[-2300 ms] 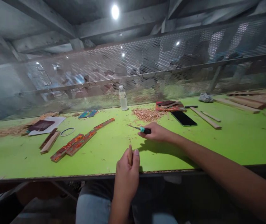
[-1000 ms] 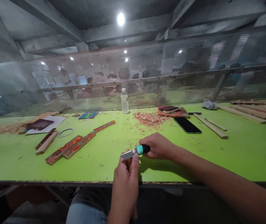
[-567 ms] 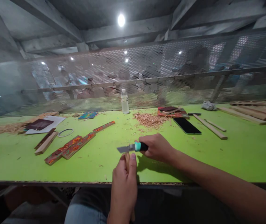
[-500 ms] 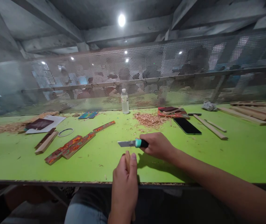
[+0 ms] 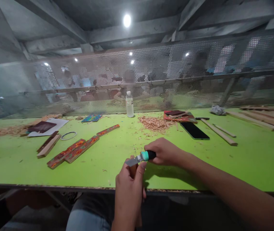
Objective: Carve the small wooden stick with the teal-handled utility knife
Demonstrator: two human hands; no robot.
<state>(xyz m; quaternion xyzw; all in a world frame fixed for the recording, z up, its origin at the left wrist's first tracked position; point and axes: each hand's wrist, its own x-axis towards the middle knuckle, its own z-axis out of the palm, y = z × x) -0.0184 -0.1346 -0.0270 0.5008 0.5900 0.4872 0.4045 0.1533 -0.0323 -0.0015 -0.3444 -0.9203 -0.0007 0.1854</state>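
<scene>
My left hand point(image 5: 128, 189), low in the middle near the table's front edge, is closed around a narrow wooden stick point(image 5: 133, 170). Only the stick's upper end and a bit below the hand show; the rest is hidden by my fingers. My right hand point(image 5: 163, 153) grips a utility knife point(image 5: 148, 156) with a black and turquoise handle. Its blade points left and lies across the stick's upper end, just above my left thumb. Whether the edge bites into the wood I cannot tell.
On the green table point(image 5: 98, 173) are painted wooden strips point(image 5: 81, 150) at left, a heap of wood shavings point(image 5: 155, 123), a water bottle point(image 5: 129, 105), a phone point(image 5: 194, 130) and a hammer point(image 5: 220, 132) at right. Behind stands a perforated metal screen point(image 5: 98, 77).
The knife has come down and its blade tilted, from just above the stick to across its upper end. The stick has turned slightly in my left hand.
</scene>
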